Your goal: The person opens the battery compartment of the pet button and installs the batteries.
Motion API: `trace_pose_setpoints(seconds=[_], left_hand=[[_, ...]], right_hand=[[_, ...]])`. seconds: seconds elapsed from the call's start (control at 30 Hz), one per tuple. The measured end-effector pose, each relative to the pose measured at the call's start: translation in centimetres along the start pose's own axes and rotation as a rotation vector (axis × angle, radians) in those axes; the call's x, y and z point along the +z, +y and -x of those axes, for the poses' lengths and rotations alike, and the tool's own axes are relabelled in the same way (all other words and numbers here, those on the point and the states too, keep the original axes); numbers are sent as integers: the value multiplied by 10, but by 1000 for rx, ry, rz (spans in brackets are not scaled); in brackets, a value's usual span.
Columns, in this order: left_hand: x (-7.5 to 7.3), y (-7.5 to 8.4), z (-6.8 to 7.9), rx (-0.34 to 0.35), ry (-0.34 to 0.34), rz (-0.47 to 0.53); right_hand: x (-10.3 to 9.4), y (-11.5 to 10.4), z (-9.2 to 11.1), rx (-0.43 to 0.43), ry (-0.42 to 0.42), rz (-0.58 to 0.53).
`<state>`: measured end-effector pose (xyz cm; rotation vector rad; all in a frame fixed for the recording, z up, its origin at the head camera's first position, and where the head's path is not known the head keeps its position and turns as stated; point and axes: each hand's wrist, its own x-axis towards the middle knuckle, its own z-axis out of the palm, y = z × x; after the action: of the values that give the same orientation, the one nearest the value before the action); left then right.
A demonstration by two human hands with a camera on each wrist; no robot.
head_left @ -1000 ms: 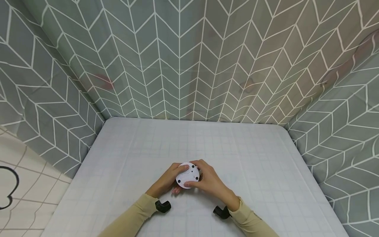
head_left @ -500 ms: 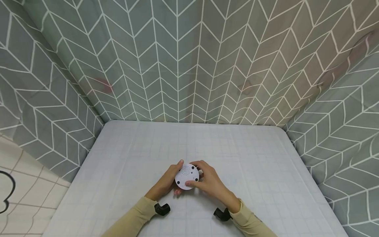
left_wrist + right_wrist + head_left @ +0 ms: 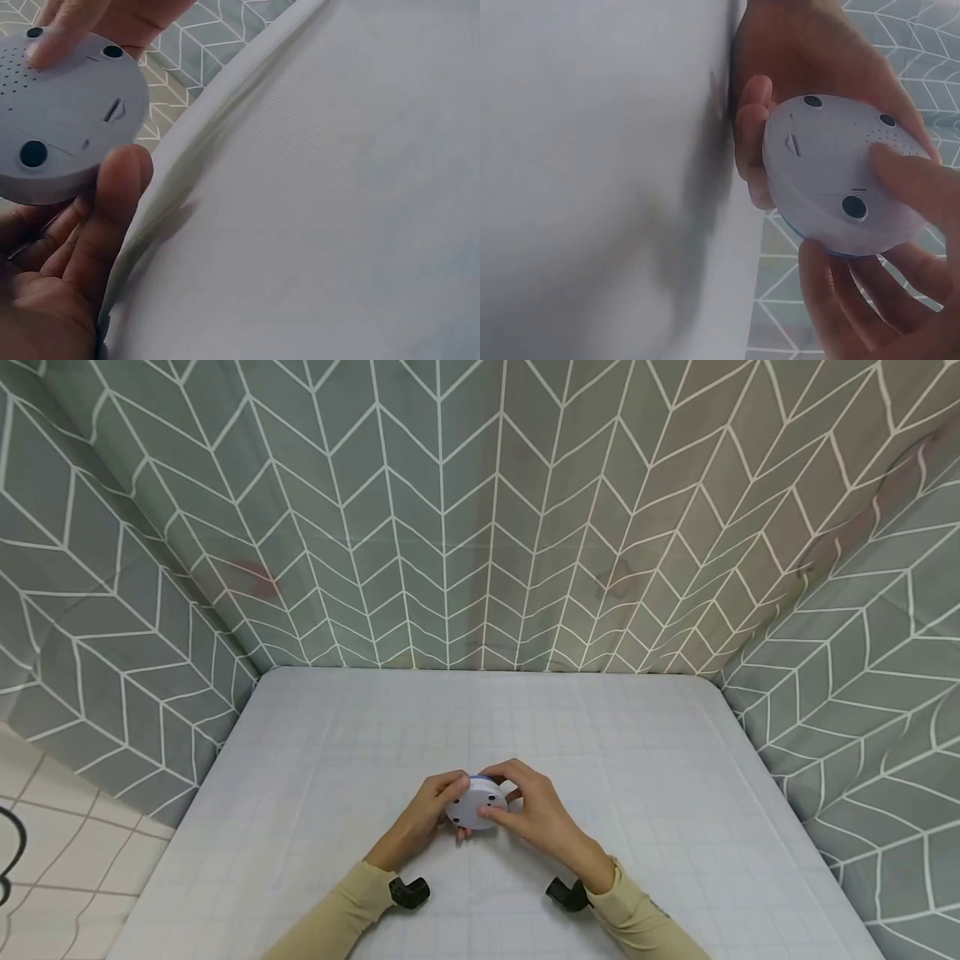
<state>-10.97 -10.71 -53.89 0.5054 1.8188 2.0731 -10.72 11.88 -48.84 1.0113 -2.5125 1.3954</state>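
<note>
Both hands hold a round white plastic device, its underside turned up toward the head camera. That underside carries dark round feet, a patch of small holes and a battery cover with a latch slot. A blue edge shows along its far side. My left hand grips the left rim, thumb on the upper edge and fingertips at the rim near the latch. From the right, my right hand pinches it, thumb on the underside by the holes and other fingers curled beneath and behind.
A white cloth-covered table lies under the hands. Grey curtains with a white herringbone pattern surround its back and sides. Black wrist pieces stick out from both sleeves. White tiled material shows at lower left.
The device has tilted, so its side and blue edge now show. My left thumb first lifted off the underside, then settled on the upper rim. The right hand keeps its hold.
</note>
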Motion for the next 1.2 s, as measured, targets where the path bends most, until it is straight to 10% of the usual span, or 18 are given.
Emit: trace_pose_setpoints(seconds=[0.57,1.2], left_hand=[[-4,-3,-2,174,120,-267],[-7,-4,-1,136,120,-411]], right_hand=[[-1,10,1,289,-115,-54],[-5,31,4,290,-171,-208]])
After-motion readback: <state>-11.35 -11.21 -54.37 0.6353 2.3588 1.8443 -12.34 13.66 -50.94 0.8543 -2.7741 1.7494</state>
